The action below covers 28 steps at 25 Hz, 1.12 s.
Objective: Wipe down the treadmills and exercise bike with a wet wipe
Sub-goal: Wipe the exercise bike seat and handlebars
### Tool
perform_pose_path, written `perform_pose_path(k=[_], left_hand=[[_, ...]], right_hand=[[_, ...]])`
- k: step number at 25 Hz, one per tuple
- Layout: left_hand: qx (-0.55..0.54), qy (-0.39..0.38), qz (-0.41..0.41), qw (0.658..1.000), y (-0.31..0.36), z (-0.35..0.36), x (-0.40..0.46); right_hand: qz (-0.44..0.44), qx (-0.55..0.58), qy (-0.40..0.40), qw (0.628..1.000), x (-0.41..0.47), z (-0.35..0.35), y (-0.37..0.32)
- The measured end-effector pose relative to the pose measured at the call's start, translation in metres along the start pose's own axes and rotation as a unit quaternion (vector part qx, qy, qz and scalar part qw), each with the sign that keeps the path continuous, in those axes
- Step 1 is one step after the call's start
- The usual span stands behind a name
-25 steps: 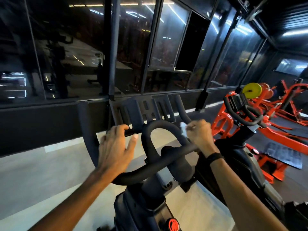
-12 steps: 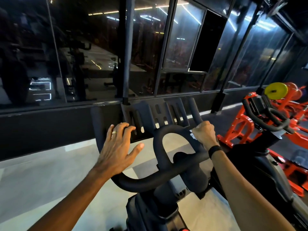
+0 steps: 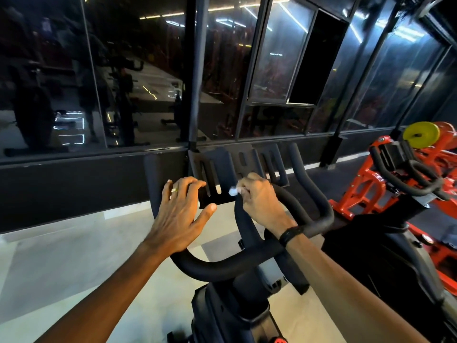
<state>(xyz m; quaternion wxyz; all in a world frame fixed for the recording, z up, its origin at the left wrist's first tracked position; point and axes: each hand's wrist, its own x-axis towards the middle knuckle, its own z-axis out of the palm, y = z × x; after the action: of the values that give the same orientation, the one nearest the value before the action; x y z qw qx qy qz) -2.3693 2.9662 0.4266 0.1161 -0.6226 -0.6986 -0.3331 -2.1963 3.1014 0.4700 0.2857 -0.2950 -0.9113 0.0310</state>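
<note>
A black exercise bike's handlebar [image 3: 222, 266] fills the middle of the head view, with a slotted black console bracket [image 3: 222, 169] at its front. My left hand [image 3: 180, 214] rests on the left side of the handlebar, fingers spread and reaching the bracket's lower edge. My right hand [image 3: 259, 201] grips a small white wet wipe [image 3: 232, 191] and presses it on the top of the inner handlebar loop, close to the bracket. Only a bit of the wipe shows beyond my fingers.
A second black bike [image 3: 405, 179] stands at the right, with orange gym machines [image 3: 366, 184] and a yellow weight plate [image 3: 420, 133] behind it. A dark glass wall [image 3: 148, 82] runs along the back. Pale floor [image 3: 61, 256] lies at the left.
My right hand slid the wipe leftward over the top of the inner loop toward the bracket. My left hand stayed on the left bar. The view shifted left.
</note>
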Motion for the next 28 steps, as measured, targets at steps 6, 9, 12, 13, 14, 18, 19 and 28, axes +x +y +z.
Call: perform_pose_path(k=[6,9,12,13,14,18,19,28], left_hand=[[0.068,-0.015,0.108,0.992,0.009,-0.005,0.002],[0.082,-0.044,0.160,0.983,0.019,-0.003,0.005],[0.079,-0.058,0.149,0.984,0.020,0.004,0.011],[0.080,-0.060,0.142,0.985,0.019,0.006,0.013],[0.083,-0.061,0.134,0.986,0.018,0.008,0.015],[0.084,-0.053,0.101,0.990,0.019,0.011,0.015],[0.084,-0.048,0.103,0.990,0.020,0.010,0.014],[0.064,-0.029,0.079,0.994,0.020,0.006,0.014]], right_hand=[[-0.180,-0.002,-0.076,0.981,-0.049,-0.014,-0.011],[-0.184,0.040,-0.087,0.978,-0.079,-0.019,-0.005],[-0.126,0.128,-0.097,0.979,-0.099,-0.028,0.003],[-0.098,0.159,-0.094,0.978,-0.101,-0.033,0.005],[-0.058,0.189,-0.066,0.978,-0.101,-0.039,0.008],[0.224,0.124,0.168,0.952,-0.084,-0.067,0.036],[0.283,0.063,0.160,0.944,-0.079,-0.067,0.043],[0.329,-0.068,0.060,0.940,-0.027,-0.029,0.041]])
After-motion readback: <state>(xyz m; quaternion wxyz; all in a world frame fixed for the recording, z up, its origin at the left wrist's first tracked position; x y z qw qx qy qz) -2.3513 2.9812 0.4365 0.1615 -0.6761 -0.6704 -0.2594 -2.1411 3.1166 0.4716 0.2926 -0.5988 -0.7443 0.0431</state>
